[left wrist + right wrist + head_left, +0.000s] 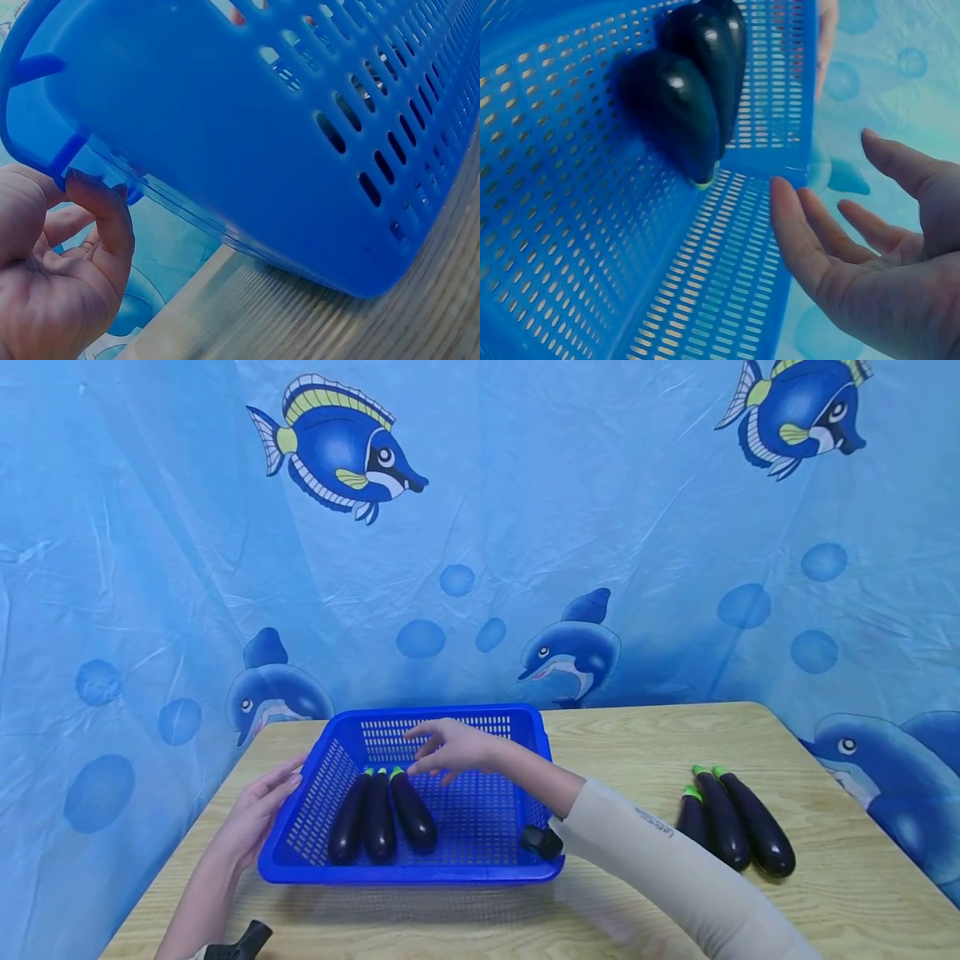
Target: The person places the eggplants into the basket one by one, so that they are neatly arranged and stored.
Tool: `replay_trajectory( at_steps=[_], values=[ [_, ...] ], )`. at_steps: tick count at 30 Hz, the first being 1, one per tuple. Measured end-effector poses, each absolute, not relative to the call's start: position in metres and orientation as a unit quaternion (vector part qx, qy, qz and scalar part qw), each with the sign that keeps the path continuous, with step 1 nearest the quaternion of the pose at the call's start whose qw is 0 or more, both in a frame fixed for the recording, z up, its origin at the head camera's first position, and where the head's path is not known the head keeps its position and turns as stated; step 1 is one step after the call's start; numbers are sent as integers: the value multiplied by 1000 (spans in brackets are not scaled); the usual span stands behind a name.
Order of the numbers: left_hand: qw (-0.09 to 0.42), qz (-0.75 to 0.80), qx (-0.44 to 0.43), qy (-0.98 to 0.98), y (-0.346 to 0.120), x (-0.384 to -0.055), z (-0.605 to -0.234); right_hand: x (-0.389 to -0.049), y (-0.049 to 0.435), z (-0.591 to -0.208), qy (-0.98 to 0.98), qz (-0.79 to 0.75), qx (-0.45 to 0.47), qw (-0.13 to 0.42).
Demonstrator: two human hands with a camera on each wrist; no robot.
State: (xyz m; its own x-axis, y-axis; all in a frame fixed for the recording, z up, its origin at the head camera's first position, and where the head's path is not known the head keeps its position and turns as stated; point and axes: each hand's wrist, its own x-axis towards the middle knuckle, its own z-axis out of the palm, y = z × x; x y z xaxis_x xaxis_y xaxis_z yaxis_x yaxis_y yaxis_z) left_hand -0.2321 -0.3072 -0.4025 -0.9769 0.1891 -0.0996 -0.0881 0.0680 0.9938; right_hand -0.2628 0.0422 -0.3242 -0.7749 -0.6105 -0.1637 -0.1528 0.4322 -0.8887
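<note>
A blue plastic basket (412,875) stands on the table, with three dark purple eggplants (380,822) lying side by side in its left half, green stem ends toward the back. My left hand (258,810) holds the basket's left rim; in the left wrist view its fingers (101,210) curl against the rim. Over the basket, just right of the eggplants' stem ends, hovers my right hand (457,747) with fingers spread and nothing between them. The right wrist view shows that hand apart from the eggplants (679,105).
Three more eggplants (723,827) lie together on the right part of the wooden table (615,743). A blue curtain (480,510) printed with fish and dolphins hangs behind the table's back edge.
</note>
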Motion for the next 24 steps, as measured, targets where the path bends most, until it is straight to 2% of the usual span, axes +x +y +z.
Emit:
replay_trajectory(
  at_steps=[12,24],
  values=[
    [105,688,42,717,-309,-230,-404,-251,59,-315,809,-481,-247,231],
    [104,685,39,720,-308,-231,-403,-239,80,-306,806,-500,-252,193]
  ],
)
